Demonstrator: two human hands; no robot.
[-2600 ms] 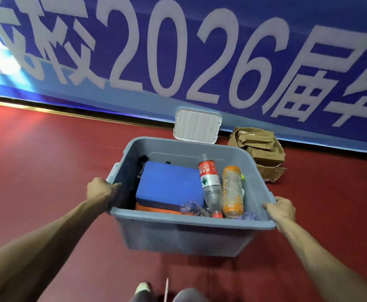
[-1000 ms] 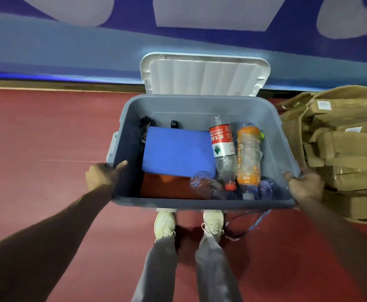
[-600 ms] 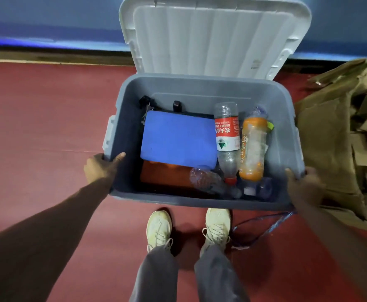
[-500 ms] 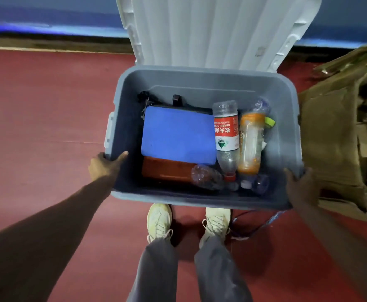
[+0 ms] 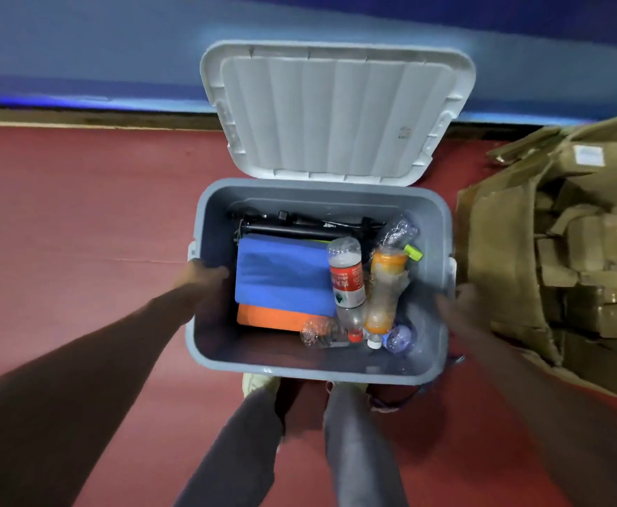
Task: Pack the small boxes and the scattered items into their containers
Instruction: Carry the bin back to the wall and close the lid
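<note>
A grey plastic bin (image 5: 314, 367) sits in front of my feet on the red floor. My left hand (image 5: 204, 278) grips its left rim and my right hand (image 5: 459, 303) grips its right rim. Inside lie a blue pad (image 5: 283, 278) on an orange one (image 5: 274, 318), a red-labelled bottle (image 5: 347, 283), an orange-capped bottle (image 5: 384, 290), crushed clear bottles (image 5: 321, 333) and a black folded stand (image 5: 299, 225) at the far wall. The bin's white lid (image 5: 336, 111) leans against the blue wall just behind it.
A heap of flattened brown cardboard boxes (image 5: 563, 250) lies close against the bin's right side. The blue wall (image 5: 116, 49) runs across the back. A blue cord (image 5: 402, 400) lies on the floor under the bin's near right corner. Red floor (image 5: 80, 232) stretches to the left.
I have carried the bin toward the wall and the lid. It now sits lower and nearer my feet, viewed more from above, and the black stand at its far wall shows.
</note>
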